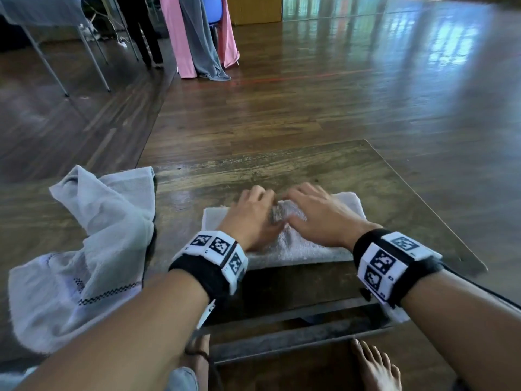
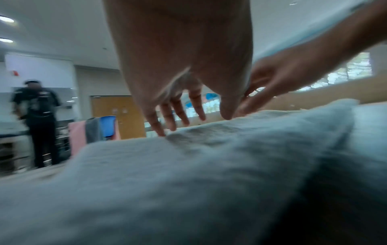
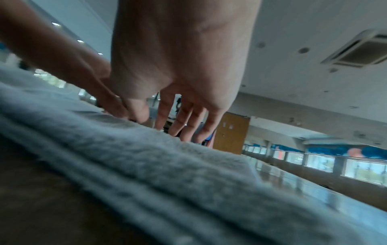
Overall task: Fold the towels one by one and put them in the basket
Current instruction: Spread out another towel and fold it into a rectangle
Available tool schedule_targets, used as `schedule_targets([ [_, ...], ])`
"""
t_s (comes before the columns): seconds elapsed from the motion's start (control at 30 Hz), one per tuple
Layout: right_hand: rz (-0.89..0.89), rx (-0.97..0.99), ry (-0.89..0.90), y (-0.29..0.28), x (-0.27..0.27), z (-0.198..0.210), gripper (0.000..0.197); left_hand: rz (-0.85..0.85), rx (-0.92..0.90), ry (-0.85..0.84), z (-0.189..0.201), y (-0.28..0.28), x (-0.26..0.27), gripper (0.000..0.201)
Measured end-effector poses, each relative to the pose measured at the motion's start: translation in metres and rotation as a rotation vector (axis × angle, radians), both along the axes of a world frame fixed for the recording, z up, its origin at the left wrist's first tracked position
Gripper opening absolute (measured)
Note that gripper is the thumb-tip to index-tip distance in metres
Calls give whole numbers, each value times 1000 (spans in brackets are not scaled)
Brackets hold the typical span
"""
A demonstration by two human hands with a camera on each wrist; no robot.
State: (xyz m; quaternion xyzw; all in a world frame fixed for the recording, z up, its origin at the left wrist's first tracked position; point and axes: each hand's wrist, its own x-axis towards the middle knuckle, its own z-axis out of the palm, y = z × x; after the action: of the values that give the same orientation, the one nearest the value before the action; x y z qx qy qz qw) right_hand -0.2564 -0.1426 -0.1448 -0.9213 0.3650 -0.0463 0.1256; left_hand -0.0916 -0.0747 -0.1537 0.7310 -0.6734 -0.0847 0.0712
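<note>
Wooden table (image 1: 366, 176), two towels (image 1: 296, 244), two hands (image 1: 284, 215).

Towel middle: our left hand (image 1: 251, 218) and right hand (image 1: 318, 218) covered the centre of the folded towel (image 1: 304, 246), so we could not see the cloth beneath them.
Fingertips: blurred in the head view; we could not tell how hard they pressed.
Second towel (image 1: 93, 249): it hung over the table's (image 1: 282, 165) left edge, its lower end hidden behind our left forearm.
Bystander (image 2: 39, 119): too smeared to make out.
Basket: we saw none.
</note>
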Motion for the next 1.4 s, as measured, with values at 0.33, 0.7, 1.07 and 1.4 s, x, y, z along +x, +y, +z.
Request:
schedule_targets([
  [0.33,22,92,153,9,-14,-44,74,-3,265,34,-33,20,-1,76],
  [0.7,-80,63,165,7,-51,-44,102,7,306,48,-33,37,32,112],
  [1.07,-287,282,340,1,-69,-22,132,80,457,35,-14,59,58,133],
  [1.4,-124,-25,169,28,-19,18,66,137,456,-36,0,55,44,125],
])
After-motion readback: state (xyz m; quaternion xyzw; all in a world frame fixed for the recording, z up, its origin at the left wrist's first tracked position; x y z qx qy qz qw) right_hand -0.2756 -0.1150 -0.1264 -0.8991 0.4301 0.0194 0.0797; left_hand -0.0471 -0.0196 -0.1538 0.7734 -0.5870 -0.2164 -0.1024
